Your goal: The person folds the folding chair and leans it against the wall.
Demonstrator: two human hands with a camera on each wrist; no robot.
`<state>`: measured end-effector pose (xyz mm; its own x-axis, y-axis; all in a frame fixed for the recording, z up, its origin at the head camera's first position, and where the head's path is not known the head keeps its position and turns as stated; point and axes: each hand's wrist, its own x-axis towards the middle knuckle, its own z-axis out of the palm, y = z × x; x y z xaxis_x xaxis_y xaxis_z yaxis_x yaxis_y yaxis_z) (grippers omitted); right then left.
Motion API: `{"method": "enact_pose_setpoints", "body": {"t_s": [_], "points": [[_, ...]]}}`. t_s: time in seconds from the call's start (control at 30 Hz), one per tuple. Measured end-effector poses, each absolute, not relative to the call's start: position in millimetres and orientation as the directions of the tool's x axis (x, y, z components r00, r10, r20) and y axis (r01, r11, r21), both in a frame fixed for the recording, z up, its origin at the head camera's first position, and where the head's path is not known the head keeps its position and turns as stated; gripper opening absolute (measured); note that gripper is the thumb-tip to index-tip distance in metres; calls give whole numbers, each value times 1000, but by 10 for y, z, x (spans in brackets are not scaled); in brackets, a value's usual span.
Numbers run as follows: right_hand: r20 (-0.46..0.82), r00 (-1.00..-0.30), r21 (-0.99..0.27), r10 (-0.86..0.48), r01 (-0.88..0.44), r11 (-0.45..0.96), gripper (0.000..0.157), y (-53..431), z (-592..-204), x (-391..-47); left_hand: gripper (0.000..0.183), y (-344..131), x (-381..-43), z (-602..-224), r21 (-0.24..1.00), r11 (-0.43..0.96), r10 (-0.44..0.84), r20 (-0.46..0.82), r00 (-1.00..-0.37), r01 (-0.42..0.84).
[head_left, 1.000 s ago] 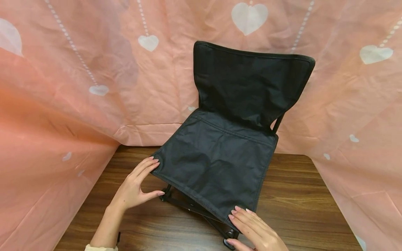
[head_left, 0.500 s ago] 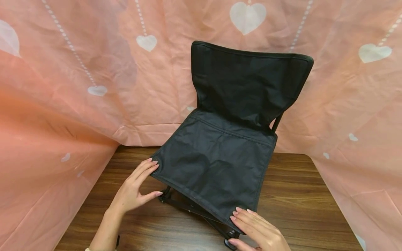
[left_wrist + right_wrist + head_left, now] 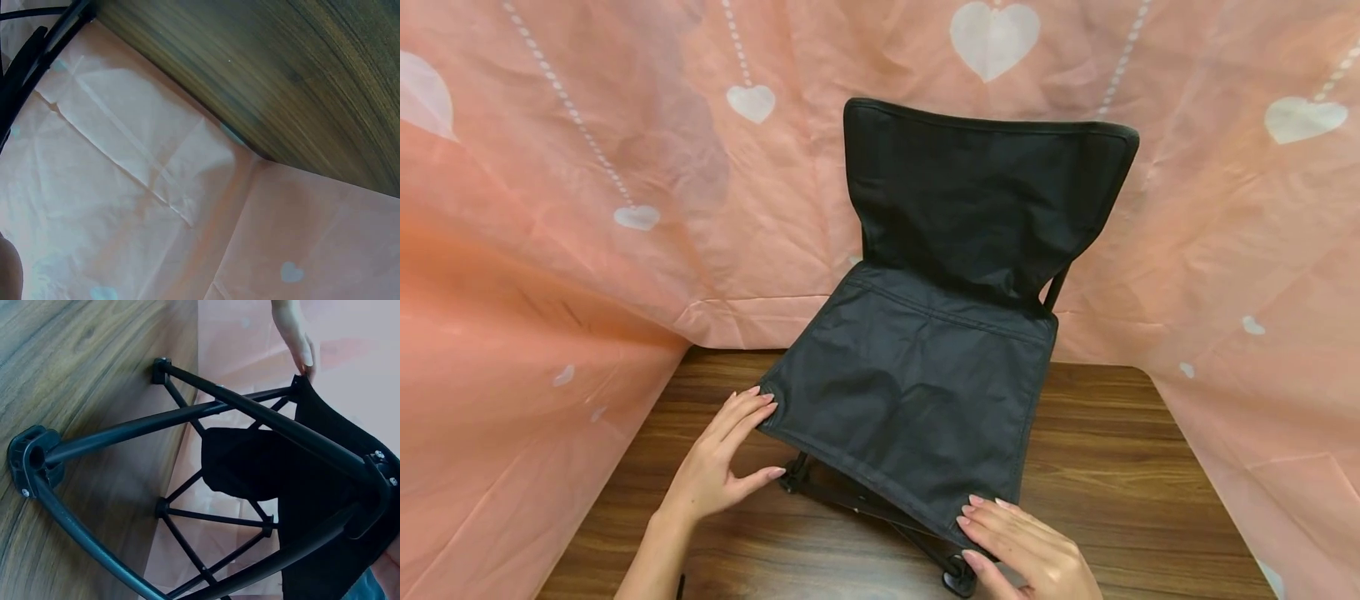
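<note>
A black folding camp chair stands unfolded, its backrest away from me. My left hand lays its nearly straight fingers on the seat's front left corner, thumb spread off below the edge. At the front right corner, the fingers of my right hand rest over the fabric, with the thumb beside the corner. From below, the right wrist view shows crossed black legs, a plastic foot on the wood and my left hand touching the far corner.
Under the chair is a brown wood-grain tabletop. Pink cloth printed with white hearts hangs behind it and along both sides, close behind the backrest.
The chair has turned slightly: its backrest has shifted left and its front right corner a little right. Both hands have moved slightly with their corners.
</note>
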<state>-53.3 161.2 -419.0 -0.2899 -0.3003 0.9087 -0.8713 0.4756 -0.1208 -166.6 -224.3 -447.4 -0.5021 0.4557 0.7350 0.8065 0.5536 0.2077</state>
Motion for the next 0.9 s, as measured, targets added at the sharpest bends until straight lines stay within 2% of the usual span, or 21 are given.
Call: {"method": "enact_pose_setpoints", "body": {"t_s": [0.2,0.63,0.9], "points": [[916,-276,-115,-290,-875,470,29,1629,-4145,-552,72,-2216,-1648,-4488,169,525,431,793,-431,834],[919,-195,-68,-343,-935,349,27,1764,-4105,-651,72,-2182,-1582,-4506,152,478,409,833,-372,865],[930,-134,-38,-342,-961,275,28,1816,-4165,-716,69,-2143,-1584,-4502,88,468,396,868,-298,879]]}}
